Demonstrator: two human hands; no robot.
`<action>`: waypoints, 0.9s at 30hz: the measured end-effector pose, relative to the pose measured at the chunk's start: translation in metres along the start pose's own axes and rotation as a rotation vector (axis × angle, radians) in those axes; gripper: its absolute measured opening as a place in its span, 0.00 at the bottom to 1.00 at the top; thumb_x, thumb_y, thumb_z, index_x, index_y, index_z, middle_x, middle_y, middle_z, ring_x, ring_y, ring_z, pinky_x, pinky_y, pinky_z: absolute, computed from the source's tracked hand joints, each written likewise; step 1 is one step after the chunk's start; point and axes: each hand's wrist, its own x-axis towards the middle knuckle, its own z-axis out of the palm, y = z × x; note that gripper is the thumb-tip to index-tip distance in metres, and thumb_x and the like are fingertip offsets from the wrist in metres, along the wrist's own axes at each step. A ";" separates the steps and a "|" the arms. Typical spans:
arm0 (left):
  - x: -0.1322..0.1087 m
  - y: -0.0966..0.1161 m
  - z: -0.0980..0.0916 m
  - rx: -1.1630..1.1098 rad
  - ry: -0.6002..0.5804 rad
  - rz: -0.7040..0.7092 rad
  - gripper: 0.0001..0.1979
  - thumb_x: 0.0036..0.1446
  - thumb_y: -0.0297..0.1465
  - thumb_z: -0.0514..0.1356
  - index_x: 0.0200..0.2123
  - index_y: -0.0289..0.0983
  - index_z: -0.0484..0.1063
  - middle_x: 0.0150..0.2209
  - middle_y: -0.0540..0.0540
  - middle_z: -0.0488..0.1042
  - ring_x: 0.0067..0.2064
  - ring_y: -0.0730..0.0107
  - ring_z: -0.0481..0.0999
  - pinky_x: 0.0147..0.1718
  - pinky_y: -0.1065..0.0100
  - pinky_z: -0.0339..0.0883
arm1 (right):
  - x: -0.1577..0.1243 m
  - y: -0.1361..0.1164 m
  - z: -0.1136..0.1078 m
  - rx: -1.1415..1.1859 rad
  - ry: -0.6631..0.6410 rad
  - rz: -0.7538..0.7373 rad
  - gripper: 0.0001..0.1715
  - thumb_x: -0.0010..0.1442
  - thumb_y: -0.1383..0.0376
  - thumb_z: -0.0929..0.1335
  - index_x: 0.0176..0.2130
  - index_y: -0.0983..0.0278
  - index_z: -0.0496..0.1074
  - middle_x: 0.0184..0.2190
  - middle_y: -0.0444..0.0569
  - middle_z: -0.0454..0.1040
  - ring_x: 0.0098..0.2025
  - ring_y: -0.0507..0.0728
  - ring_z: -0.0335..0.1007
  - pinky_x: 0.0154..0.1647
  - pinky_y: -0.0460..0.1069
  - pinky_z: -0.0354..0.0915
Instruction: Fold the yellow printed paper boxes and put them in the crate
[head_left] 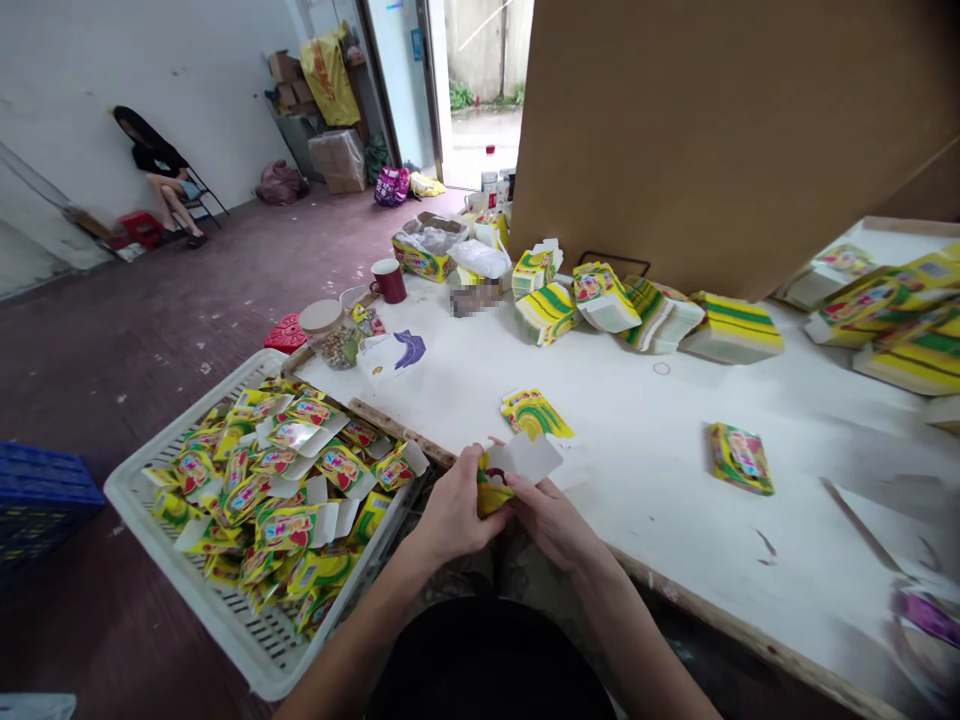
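My two hands hold a little box at the counter's edge.

My left hand and my right hand are close together, and both pinch the same little box. It is yellow with a white flap that sticks up, and it sits just over the near edge of the white counter. A flat box lies on the counter just behind it. A folded box lies well off to my right. A white basket beside my left arm is full of the same yellow boxes. Far back on the counter are stacks of flat boxes, a red cup and a jar.
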 end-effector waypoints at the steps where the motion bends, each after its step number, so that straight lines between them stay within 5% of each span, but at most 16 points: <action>1: -0.001 0.000 0.002 -0.002 -0.008 0.013 0.34 0.52 0.37 0.62 0.57 0.35 0.49 0.53 0.33 0.66 0.53 0.49 0.70 0.51 0.52 0.66 | -0.001 -0.002 0.000 0.021 -0.011 0.038 0.28 0.51 0.56 0.74 0.51 0.60 0.74 0.51 0.51 0.76 0.57 0.63 0.68 0.62 0.57 0.60; 7: -0.004 0.006 0.010 -0.029 -0.045 0.042 0.26 0.48 0.31 0.62 0.49 0.40 0.55 0.48 0.41 0.69 0.49 0.55 0.72 0.46 0.58 0.69 | -0.003 0.008 -0.009 -0.061 0.000 0.053 0.35 0.55 0.53 0.72 0.59 0.58 0.66 0.54 0.51 0.74 0.55 0.63 0.70 0.62 0.59 0.61; 10: -0.003 0.002 0.008 -0.028 -0.041 -0.019 0.26 0.49 0.32 0.62 0.49 0.40 0.55 0.43 0.43 0.71 0.42 0.57 0.75 0.40 0.59 0.70 | -0.004 0.013 -0.015 -0.280 -0.002 -0.138 0.36 0.61 0.52 0.67 0.64 0.57 0.59 0.60 0.52 0.68 0.62 0.63 0.62 0.65 0.62 0.55; 13: -0.002 -0.006 0.010 -0.016 -0.036 -0.063 0.30 0.48 0.32 0.62 0.53 0.39 0.53 0.42 0.43 0.71 0.39 0.57 0.75 0.37 0.58 0.71 | -0.004 0.014 -0.017 -0.635 -0.049 -0.344 0.34 0.62 0.61 0.66 0.65 0.55 0.57 0.65 0.50 0.61 0.66 0.62 0.56 0.68 0.63 0.51; 18: 0.000 -0.008 0.019 0.019 0.078 -0.094 0.31 0.47 0.29 0.60 0.54 0.34 0.52 0.54 0.31 0.62 0.55 0.50 0.67 0.53 0.50 0.63 | 0.001 0.016 -0.020 -0.906 0.012 -0.505 0.30 0.60 0.72 0.60 0.59 0.59 0.68 0.63 0.52 0.64 0.65 0.60 0.58 0.66 0.60 0.55; 21: -0.003 -0.005 0.015 0.029 0.125 -0.135 0.30 0.48 0.29 0.60 0.54 0.33 0.54 0.51 0.33 0.65 0.55 0.49 0.66 0.54 0.47 0.61 | 0.004 0.017 -0.027 -0.935 0.107 -0.518 0.28 0.63 0.68 0.60 0.61 0.60 0.66 0.63 0.55 0.64 0.65 0.61 0.57 0.66 0.61 0.55; 24: -0.005 -0.004 0.004 -0.003 0.095 -0.145 0.26 0.47 0.32 0.63 0.50 0.36 0.61 0.46 0.40 0.70 0.48 0.55 0.71 0.49 0.53 0.66 | 0.004 0.016 -0.033 -1.069 -0.006 -0.496 0.31 0.63 0.63 0.64 0.64 0.60 0.61 0.67 0.57 0.55 0.68 0.64 0.51 0.65 0.62 0.56; 27: -0.004 -0.005 -0.010 -0.033 0.070 -0.167 0.26 0.44 0.35 0.67 0.47 0.37 0.64 0.44 0.42 0.73 0.46 0.55 0.74 0.47 0.56 0.68 | 0.002 0.009 -0.037 -1.169 -0.121 -0.457 0.23 0.65 0.62 0.63 0.58 0.58 0.69 0.68 0.57 0.53 0.67 0.64 0.53 0.63 0.60 0.59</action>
